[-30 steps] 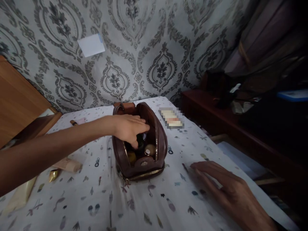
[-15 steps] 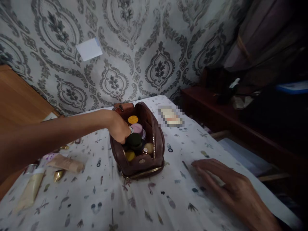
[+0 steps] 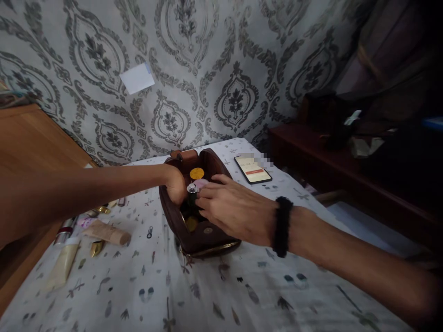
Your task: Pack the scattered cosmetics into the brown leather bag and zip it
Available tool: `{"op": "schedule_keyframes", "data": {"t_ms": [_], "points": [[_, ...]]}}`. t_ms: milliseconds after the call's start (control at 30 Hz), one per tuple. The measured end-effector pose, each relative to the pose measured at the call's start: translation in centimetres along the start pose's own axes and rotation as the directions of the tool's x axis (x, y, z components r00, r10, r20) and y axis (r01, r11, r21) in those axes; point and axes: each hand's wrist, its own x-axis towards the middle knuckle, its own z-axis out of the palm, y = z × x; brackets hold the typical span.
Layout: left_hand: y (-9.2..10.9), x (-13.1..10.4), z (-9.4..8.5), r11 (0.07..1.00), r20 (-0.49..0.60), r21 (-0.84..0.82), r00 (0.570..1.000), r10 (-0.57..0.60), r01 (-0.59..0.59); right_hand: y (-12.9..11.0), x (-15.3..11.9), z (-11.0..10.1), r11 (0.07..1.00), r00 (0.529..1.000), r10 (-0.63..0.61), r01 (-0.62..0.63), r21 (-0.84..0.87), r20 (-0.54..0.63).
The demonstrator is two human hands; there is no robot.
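Note:
A brown zip-up toiletry bag point(image 3: 214, 237) stands unzipped on the bed, holding several cosmetics. My left hand point(image 3: 176, 185) reaches down into its left side, and its fingers are hidden inside. Beside it a small silver, round-topped item point(image 3: 192, 188) shows; I cannot tell whether the hand grips it. My right hand point(image 3: 235, 207), with a dark band on the wrist, extends over the bag's right rim, fingers apart and tips at the contents. A pink-lidded jar point(image 3: 200, 183) is partly covered by those fingers. Behind it lies a yellow round lid point(image 3: 197, 173).
A phone point(image 3: 254, 170) with a lit screen lies right of the bag. To the left are a cream tube point(image 3: 62, 263), a beige tube point(image 3: 107, 232), a gold cap point(image 3: 97, 249) and other cosmetics. A wooden panel point(image 3: 38, 138) borders the left, a dark red ledge point(image 3: 304, 154) the right.
My right hand has moved from the sheet at the right to inside the bag's opening. My left hand stays in the bag, slightly deeper. The view has shifted a little.

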Motion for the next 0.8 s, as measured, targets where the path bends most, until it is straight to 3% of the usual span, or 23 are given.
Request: {"op": "schedule_keyframes", "data": {"t_ms": [100, 233, 567, 800], "points": [[-0.2, 0.1, 0.0, 0.998, 0.198, -0.024, 0.979, 0.054, -0.051, 0.1, 0.4, 0.4, 0.999, 0.991, 0.011, -0.006, -0.037, 0.134], [-0.1, -0.4, -0.5, 0.992, 0.318, -0.082, 0.941, 0.116, -0.095, 0.0, 0.1, 0.0, 1.0, 0.987, 0.022, -0.019, -0.019, 0.158], [0.4, -2.1, -1.9, 0.96, 0.361, -0.268, 0.915, 0.178, -0.081, -0.1, 0.4, -0.2, 0.998, 0.98, 0.06, -0.06, -0.005, 0.191], [0.2, -2.0, -1.9, 0.93, 0.402, -0.346, 0.876, 0.267, -0.124, -0.1, 0.4, -0.4, 0.997, 0.977, 0.063, -0.07, 0.027, 0.205]]}}
